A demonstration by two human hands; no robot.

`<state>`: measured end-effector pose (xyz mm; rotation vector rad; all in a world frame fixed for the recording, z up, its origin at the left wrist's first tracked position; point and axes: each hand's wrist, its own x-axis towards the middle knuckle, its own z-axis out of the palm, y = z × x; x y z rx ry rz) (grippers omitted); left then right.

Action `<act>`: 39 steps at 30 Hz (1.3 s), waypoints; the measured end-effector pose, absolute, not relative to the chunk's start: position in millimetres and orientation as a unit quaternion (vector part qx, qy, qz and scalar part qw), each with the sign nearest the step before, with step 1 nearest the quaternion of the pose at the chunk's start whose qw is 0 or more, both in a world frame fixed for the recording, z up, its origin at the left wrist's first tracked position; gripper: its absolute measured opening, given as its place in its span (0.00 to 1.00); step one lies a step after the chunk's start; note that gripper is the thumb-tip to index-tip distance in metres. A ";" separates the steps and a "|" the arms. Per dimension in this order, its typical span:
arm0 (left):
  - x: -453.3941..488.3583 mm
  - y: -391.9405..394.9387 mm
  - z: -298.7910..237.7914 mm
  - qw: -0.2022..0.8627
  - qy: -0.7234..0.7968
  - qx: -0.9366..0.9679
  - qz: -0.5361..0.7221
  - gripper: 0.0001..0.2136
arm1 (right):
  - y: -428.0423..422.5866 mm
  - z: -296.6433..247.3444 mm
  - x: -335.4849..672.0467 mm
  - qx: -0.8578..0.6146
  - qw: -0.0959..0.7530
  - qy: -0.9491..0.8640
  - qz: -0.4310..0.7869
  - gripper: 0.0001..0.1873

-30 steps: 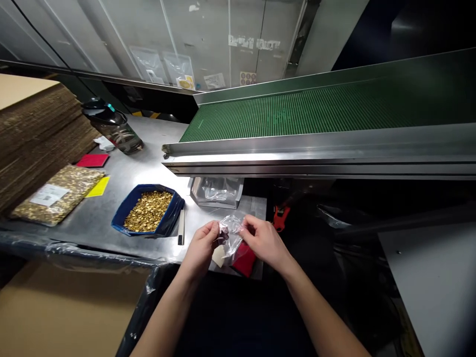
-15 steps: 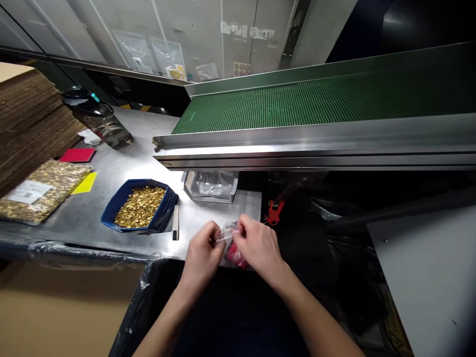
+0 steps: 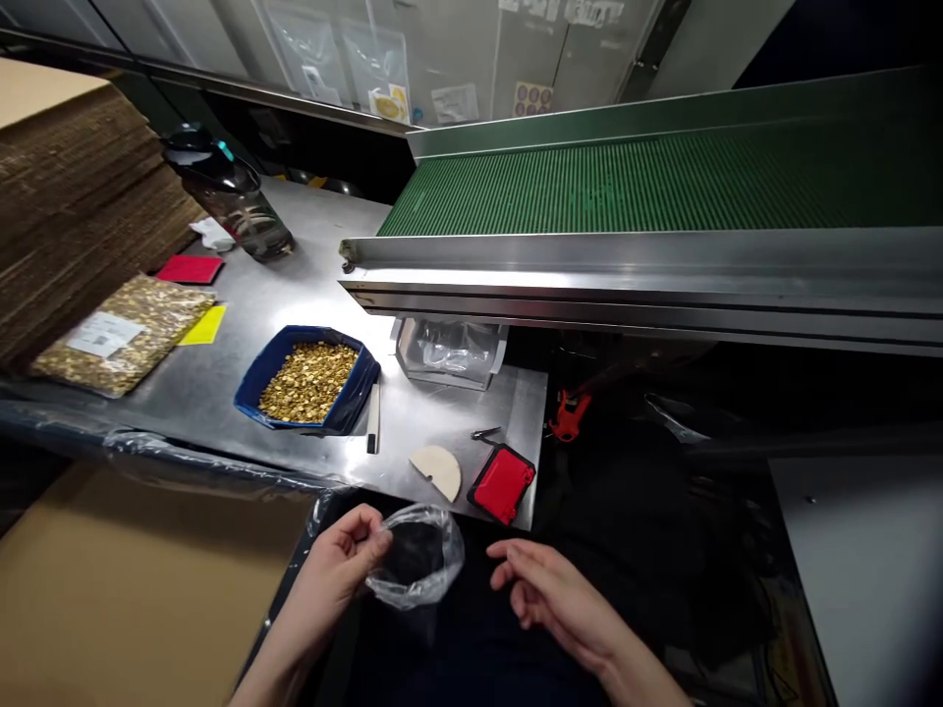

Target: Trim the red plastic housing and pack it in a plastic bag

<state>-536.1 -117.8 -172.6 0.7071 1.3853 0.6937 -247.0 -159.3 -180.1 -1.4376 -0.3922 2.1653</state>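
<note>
My left hand (image 3: 346,555) pinches the rim of a clear plastic bag (image 3: 451,565), whose mouth gapes wide in front of my lap. To the right of the bag is my right hand (image 3: 549,594), fingers apart and holding nothing. Just beyond, on the metal table, lie a cream half-round piece (image 3: 440,469) and a red and black flat case (image 3: 504,483). A small dark metal piece (image 3: 486,432) rests behind the case. Farther left stands a blue bin (image 3: 254,378) with many small gold-coloured pieces (image 3: 313,378) in it, and a white and black stick-like tool (image 3: 374,417) beside it.
A green conveyor belt (image 3: 589,191) with a metal side rail (image 3: 626,270) crosses above the table. Below it sits a clear tray (image 3: 501,355) holding plastic bags. Leftward are a sealed bag of gold pieces (image 3: 158,295), a drink bottle (image 3: 254,221) and stacked cardboard (image 3: 74,196).
Both hands have come down toward my lap and apart. The bag has spread at its mouth, and my right hand has let go of it. The half-round piece and red case are now uncovered.
</note>
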 end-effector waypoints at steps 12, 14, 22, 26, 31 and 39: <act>-487.5 -113.5 -189.9 0.569 0.638 0.422 0.302 0.23 | -155.5 -215.6 -273.2 -0.520 0.461 0.108 0.711 0.25; -479.6 -117.8 -191.6 0.541 0.639 0.457 0.299 0.22 | -161.2 -209.7 -261.4 -0.547 0.481 0.049 0.683 0.26; -450.0 -123.2 -189.1 0.452 0.619 0.590 0.253 0.19 | -186.6 -156.8 -187.8 -0.743 0.421 -0.311 0.417 0.21; -431.8 -121.4 -190.1 0.451 0.599 0.612 0.251 0.20 | -194.3 -134.8 -190.2 -0.658 0.200 -0.583 0.432 0.09; -413.6 -126.3 -196.3 0.342 0.526 0.737 0.251 0.17 | -194.5 -140.0 -210.9 -0.636 0.084 -0.649 0.409 0.07; -411.2 -133.9 -185.9 0.311 0.477 0.806 0.162 0.11 | -195.7 -141.0 -197.8 -0.719 0.183 -0.492 0.456 0.14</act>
